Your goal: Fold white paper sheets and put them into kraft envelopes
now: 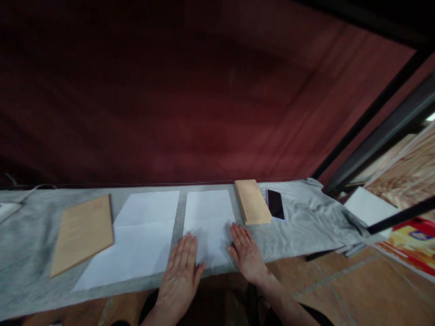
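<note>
1. Tiled floor (319, 290) shows below the near edge of the counter (306, 231), which is draped in grey cloth.
2. The left hand (180, 276) is flat, palm down, its fingers straight and close together, the thumb spread away; it grips nothing.
3. The right hand (246, 253) is also flat and unclenched, fingers extended, at the opposite edge of the same paper.
4. Between the two is the right-hand white sheet (208, 206), lying on the cloth with a faint crease across it (whether the palms press down is hard to tell).
5. Left of it, just apart, lies a larger white sheet (142, 240), also creased; brown envelopes (84, 233) overlap its left side.
6. Right of the pair, a stack of narrower brown envelopes (253, 201) sits just beside a dark-screened phone (276, 204).
7. Behind everything rises a dark red backing (190, 104).
</note>
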{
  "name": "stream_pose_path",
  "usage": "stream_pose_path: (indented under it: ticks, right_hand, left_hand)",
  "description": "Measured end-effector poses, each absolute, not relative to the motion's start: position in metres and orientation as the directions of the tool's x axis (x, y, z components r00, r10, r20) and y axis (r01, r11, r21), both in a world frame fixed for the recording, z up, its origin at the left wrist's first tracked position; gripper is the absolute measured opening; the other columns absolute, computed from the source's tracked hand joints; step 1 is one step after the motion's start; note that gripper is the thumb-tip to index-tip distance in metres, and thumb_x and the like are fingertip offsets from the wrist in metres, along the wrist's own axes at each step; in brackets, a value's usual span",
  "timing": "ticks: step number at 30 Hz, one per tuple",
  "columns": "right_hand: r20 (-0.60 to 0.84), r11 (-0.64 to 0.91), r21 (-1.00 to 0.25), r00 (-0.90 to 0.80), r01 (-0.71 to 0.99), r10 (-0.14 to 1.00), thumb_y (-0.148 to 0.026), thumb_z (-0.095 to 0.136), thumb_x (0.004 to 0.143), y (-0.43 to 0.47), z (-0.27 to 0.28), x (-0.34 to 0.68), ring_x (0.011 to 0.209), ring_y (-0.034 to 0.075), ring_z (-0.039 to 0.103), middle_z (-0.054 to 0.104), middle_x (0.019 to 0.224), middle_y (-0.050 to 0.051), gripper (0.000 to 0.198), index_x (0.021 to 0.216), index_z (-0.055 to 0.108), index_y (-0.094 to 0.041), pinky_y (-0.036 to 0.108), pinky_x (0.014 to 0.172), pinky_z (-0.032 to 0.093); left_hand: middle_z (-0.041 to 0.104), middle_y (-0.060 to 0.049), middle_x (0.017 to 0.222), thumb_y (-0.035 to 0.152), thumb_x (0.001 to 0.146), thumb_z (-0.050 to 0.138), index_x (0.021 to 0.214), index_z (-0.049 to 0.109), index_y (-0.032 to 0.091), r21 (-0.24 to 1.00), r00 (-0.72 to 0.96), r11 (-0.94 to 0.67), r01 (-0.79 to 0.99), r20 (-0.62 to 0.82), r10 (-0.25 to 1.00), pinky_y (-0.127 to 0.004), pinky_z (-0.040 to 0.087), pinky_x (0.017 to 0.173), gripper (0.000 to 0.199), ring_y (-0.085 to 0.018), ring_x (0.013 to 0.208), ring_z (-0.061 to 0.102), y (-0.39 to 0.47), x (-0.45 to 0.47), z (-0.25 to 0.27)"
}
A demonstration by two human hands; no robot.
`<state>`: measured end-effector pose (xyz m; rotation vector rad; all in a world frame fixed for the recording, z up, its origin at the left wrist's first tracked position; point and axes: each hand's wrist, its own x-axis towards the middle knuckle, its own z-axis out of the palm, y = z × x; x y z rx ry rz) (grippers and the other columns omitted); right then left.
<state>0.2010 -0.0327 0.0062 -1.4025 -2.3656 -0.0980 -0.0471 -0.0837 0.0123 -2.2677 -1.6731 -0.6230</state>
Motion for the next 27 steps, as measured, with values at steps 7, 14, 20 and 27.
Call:
stream_pose_path:
  ticks: [7,14,20,27]
  right_hand:
    - [0.278,0.652,-0.161,-0.6,0.741,0.75,-0.031,0.05,0.1,-0.037,0.013,0.179,0.145,0.024,0.037,0.033,0.16,0.006,0.058,0.155,0.034,-0.023,0.045,0.12,0.032]
    - [0.298,0.642,-0.155,-0.584,0.751,0.755,-0.034,0.055,0.098,-0.033,0.013,0.194,0.144,0.024,0.038,0.034,0.159,0.008,0.061,0.155,0.034,-0.023,0.045,0.12,0.033]
    - [0.184,0.642,-0.215,-0.615,0.736,0.767,-0.043,0.049,0.101,-0.027,0.023,0.216,0.147,0.023,0.033,0.029,0.162,0.006,0.06,0.156,0.03,-0.025,0.045,0.121,0.03]
    - [0.031,0.652,-0.328,-0.682,0.684,0.731,-0.051,0.069,0.087,-0.024,0.037,0.232,0.15,0.024,0.025,0.024,0.164,0.007,0.083,0.156,0.03,-0.027,0.044,0.123,0.025]
  left_hand:
    - [0.039,-0.018,0.157,0.046,0.096,0.049,0.158,0.017,0.014,0.104,0.392,-0.47,0.876,0.414,0.822,-0.049,0.043,0.112,0.077,-0.029,0.143,0.04,-0.076,-0.015,0.008]
    - [0.036,-0.017,0.159,0.041,0.095,0.051,0.159,0.013,0.018,0.08,0.387,-0.443,0.893,0.369,0.845,-0.05,0.042,0.113,0.078,-0.029,0.145,0.037,-0.077,-0.035,-0.01]
    - [0.038,-0.011,0.159,0.034,0.093,0.055,0.156,0.027,0.023,0.121,0.437,-0.492,0.862,0.316,0.842,-0.042,0.045,0.112,0.07,-0.026,0.144,0.039,-0.076,-0.056,0.003]
    - [0.04,-0.004,0.158,0.015,0.088,0.053,0.151,0.04,0.027,0.23,0.45,-0.499,0.835,0.235,0.862,-0.038,0.045,0.113,0.065,-0.021,0.142,0.043,-0.075,-0.071,0.016]
